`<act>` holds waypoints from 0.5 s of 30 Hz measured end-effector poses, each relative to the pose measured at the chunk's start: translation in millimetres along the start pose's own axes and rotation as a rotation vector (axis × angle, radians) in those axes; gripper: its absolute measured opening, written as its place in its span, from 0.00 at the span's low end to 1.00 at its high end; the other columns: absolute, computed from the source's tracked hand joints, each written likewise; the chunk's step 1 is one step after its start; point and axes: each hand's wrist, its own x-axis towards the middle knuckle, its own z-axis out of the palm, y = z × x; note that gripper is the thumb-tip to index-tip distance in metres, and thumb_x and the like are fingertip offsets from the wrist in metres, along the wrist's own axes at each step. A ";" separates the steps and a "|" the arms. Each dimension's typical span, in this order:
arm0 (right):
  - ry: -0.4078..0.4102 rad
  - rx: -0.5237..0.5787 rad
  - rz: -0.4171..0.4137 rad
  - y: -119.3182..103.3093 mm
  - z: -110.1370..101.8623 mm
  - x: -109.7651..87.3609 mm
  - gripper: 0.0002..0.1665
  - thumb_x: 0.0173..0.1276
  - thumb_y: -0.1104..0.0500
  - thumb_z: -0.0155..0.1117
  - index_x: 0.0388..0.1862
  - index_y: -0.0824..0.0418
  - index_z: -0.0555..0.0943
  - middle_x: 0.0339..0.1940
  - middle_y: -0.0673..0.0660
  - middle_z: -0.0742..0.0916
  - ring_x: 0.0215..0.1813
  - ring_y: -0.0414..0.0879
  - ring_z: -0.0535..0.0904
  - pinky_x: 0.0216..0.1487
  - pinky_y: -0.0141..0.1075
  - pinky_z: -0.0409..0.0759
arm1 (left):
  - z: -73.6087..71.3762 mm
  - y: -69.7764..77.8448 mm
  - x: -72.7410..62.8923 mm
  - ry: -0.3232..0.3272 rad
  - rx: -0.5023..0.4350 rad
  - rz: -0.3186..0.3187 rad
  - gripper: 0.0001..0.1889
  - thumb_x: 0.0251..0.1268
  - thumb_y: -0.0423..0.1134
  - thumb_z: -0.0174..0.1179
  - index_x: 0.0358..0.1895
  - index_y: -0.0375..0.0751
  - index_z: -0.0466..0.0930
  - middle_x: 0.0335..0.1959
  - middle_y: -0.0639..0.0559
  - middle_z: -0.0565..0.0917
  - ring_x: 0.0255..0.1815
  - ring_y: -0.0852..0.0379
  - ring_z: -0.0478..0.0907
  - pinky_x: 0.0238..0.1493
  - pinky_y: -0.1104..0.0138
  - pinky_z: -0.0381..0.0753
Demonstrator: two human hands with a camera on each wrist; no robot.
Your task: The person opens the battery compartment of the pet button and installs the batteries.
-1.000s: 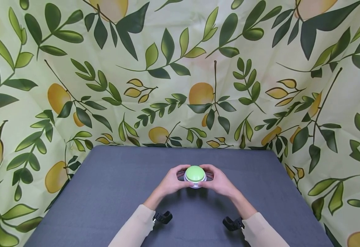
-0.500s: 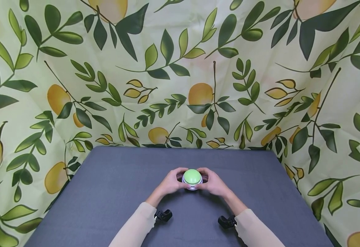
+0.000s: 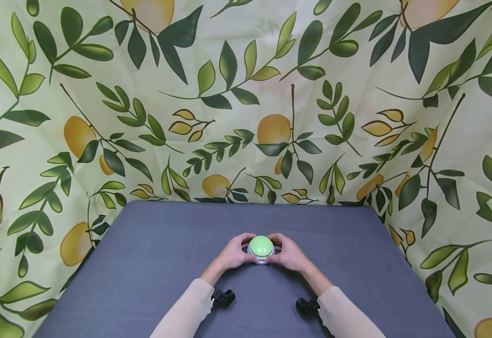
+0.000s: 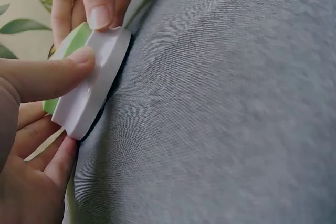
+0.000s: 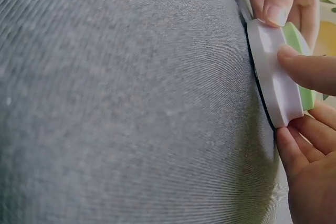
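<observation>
Between the two hands, a round push button [image 3: 261, 247] with a green domed top and a white base sits at the middle of the table. My left hand [image 3: 232, 252] grips its left side, thumb in front and fingers curled behind. From the other side my right hand [image 3: 290, 253] holds it the same way. In the left wrist view the white base [image 4: 97, 85] of the button is at the dark cloth, with a thumb pressed on its side. The right wrist view shows the button [image 5: 278, 72] edge-on, pinched by both hands.
A dark grey cloth covers the table [image 3: 178, 225]. Behind it and at both sides hangs a curtain [image 3: 237, 141] printed with leaves and yellow fruit. Black wrist cameras [image 3: 223, 297] stick out below both wrists.
Both hands have brought the button down and slightly left in the head view, nearer to me. The grip on it looks the same throughout.
</observation>
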 end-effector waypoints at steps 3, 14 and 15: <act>0.000 0.011 -0.007 1.8 -0.9 -1.2 0.37 0.53 0.65 0.82 0.61 0.71 0.75 0.58 0.66 0.82 0.61 0.61 0.79 0.62 0.50 0.77 | -1.3 0.9 -1.8 -0.004 0.029 0.007 0.37 0.52 0.32 0.78 0.66 0.30 0.73 0.63 0.37 0.78 0.65 0.41 0.76 0.66 0.54 0.72; 0.085 -0.212 0.043 -1.0 -17.7 -14.8 0.35 0.60 0.55 0.78 0.63 0.67 0.78 0.59 0.63 0.84 0.63 0.61 0.78 0.65 0.54 0.73 | -16.0 8.1 -16.2 0.034 0.364 0.026 0.37 0.62 0.48 0.71 0.70 0.32 0.70 0.66 0.37 0.76 0.68 0.38 0.71 0.68 0.47 0.68; 0.089 -0.257 0.051 -1.7 -19.7 -16.4 0.35 0.61 0.53 0.77 0.64 0.67 0.78 0.60 0.63 0.83 0.64 0.61 0.77 0.65 0.55 0.72 | -17.0 7.9 -17.7 0.032 0.403 0.025 0.38 0.63 0.50 0.70 0.71 0.32 0.70 0.67 0.37 0.75 0.70 0.38 0.69 0.69 0.46 0.66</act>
